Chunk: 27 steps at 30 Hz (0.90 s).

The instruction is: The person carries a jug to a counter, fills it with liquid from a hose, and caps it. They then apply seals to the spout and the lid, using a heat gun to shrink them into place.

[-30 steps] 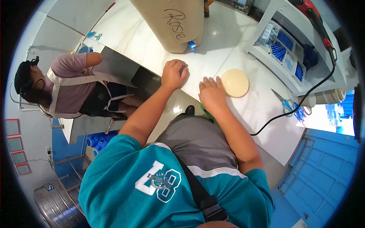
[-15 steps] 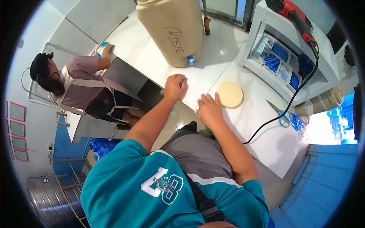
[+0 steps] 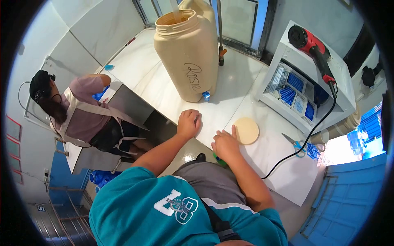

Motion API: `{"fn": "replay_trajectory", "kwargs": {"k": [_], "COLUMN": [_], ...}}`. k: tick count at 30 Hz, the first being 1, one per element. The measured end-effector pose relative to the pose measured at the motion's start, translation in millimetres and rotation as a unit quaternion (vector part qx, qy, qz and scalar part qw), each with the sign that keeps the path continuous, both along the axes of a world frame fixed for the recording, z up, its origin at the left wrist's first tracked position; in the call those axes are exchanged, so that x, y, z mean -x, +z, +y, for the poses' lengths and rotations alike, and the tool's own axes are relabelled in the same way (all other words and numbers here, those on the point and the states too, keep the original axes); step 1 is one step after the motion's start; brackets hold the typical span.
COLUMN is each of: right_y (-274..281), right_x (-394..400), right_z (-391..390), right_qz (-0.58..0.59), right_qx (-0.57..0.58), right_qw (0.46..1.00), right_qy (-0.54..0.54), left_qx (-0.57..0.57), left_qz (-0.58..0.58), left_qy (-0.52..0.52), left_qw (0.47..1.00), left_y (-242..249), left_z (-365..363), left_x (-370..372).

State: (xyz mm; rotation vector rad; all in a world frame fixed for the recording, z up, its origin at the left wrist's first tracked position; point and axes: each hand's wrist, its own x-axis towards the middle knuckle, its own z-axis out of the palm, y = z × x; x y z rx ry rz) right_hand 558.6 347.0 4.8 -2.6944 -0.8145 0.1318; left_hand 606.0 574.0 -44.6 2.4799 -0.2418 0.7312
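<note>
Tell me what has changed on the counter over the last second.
Little on the counter itself: the view tilted up, showing the open top of the tan water container. The co-worker at the left reached out to the counter, then drew the arm back. The left hand stays closed on the counter; the right hand stays flat, fingertips at the round lid.

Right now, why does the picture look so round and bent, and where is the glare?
Head view: a fisheye lens rings the frame in black and bows the blue door; the white counter shines beside the tan jug, the lower right corner past the scissors is washed out; both hands, left hand and right hand, look sharp.
</note>
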Motion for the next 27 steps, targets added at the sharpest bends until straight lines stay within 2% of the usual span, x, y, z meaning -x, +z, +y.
{"fn": "replay_trajectory", "kwargs": {"k": [3, 10, 12, 14, 17, 19, 20, 21, 22, 23, 24, 25, 26, 27], "right_y": [8.7, 13.8, 11.5, 17.0, 12.4, 10.8, 9.5, 8.5, 7.9, 7.8, 7.9, 7.8, 7.3, 7.0], "right_x": [-2.0, -4.1, -2.7, -2.6, 0.4, 4.3, 5.6, 6.5, 7.0, 7.4, 7.7, 8.1, 9.1, 9.6], "right_z": [5.5, 18.8, 21.8, 27.2, 30.3, 31.7, 32.0, 32.1, 31.4, 30.2, 28.9, 28.0, 27.4, 26.8], "right_qz": [0.014, 0.035, -0.003, 0.031, 0.024, -0.002, 0.006, 0.006, 0.005, 0.009, 0.021, 0.034, 0.036, 0.039], "right_qx": [0.021, 0.059, 0.032, 0.043, 0.035, 0.036, 0.036, 0.031, 0.026, 0.027, 0.024, 0.021, 0.021, 0.021], "right_qw": [1.0, 0.997, 0.998, 0.997, 0.996, 0.996, 0.996, 0.996, 0.996, 0.996, 0.996, 0.996, 0.995, 0.995], "right_qy": [-0.006, -0.03, -0.045, -0.059, -0.074, -0.077, -0.081, -0.081, -0.082, -0.085, -0.086, -0.086, -0.087, -0.087], "left_qx": [-0.042, -0.044, -0.03, -0.031, -0.009, 0.142, 0.141, 0.288, 0.428, 0.428, 0.566, 0.685, 0.685, 0.723], "left_qz": [0.025, 0.061, 0.045, 0.07, 0.103, 0.215, 0.222, 0.266, 0.301, 0.306, 0.351, 0.385, 0.387, 0.392], "left_qy": [-0.023, -0.104, -0.127, -0.133, -0.142, -0.107, -0.109, -0.102, -0.09, -0.09, -0.061, -0.028, -0.027, -0.033], "left_qw": [0.999, 0.992, 0.99, 0.988, 0.984, 0.96, 0.958, 0.914, 0.847, 0.846, 0.744, 0.618, 0.617, 0.567], "left_y": [3.7, 13.6, 18.5, 23.6, 27.3, 23.6, 20.0, 15.3, 15.4, 16.4, 26.5, 30.6, 31.1, 30.5], "left_z": [5.3, 24.5, 27.3, 29.5, 29.9, 25.6, 20.6, 13.5, 6.1, 1.1, -4.6, -8.8, -12.0, -14.7], "left_x": [0.0, -7.1, -8.6, -9.4, -14.3, -19.9, -24.5, -30.9, -37.1, -42.9, -48.4, -53.6, -58.0, -62.9]}}
